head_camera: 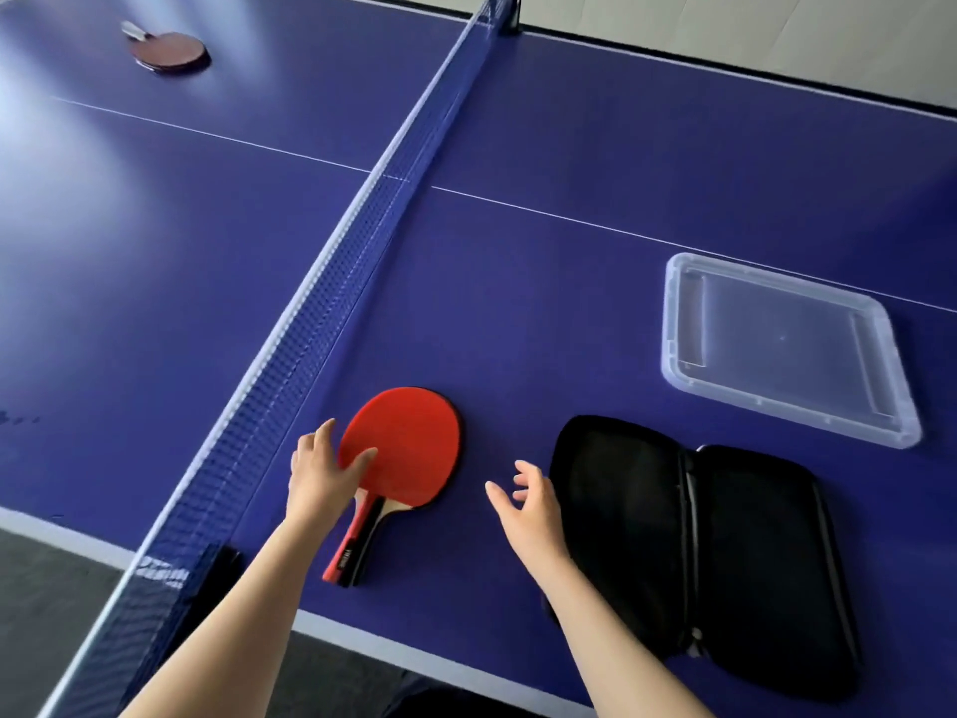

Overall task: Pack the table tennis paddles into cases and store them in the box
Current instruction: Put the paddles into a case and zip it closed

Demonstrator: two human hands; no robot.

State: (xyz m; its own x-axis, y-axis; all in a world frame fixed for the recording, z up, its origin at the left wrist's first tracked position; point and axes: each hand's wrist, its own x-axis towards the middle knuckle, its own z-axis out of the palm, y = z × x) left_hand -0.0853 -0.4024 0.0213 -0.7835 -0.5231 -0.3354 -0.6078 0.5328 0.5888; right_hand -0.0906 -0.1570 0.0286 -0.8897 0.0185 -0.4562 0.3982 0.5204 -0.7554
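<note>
Table (pixel 569 147) first: a wide blue table tennis table with white lines, split by a dark blue mesh net (pixel 331 282) that runs from the near edge away to the far side. On the near half, to the right, lies a clear shallow plastic box (pixel 678 323), rectangular with rounded corners, and nothing is in it; I cannot say from here whether it is the box proper or its lid. Just in front of it lies a black zip-round fabric paddle case (pixel 766 551), opened flat like a book, both halves bare.

Between the case and the net lies a red-rubbered wooden paddle (pixel 414 437), face up, handle toward the person. Far off on the other half, well apart from all this, rests a second paddle with a darker reddish face and a pale handle (pixel 168 51).

So the packing, as I judge it, has barely begun: the case is open and ready, but neither paddle is cased and nothing is stored. Only one case is in sight.

The left hand (pixel 323 471) rests on the red paddle, fingers spread and fairly straight over the blade's edge, not curled round it. The right hand (pixel 528 502) hovers beside the case with fingers loosely apart, holding nothing.

The handle (pixel 348 551) carries a small line of pale lettering, too blurred to read.
</note>
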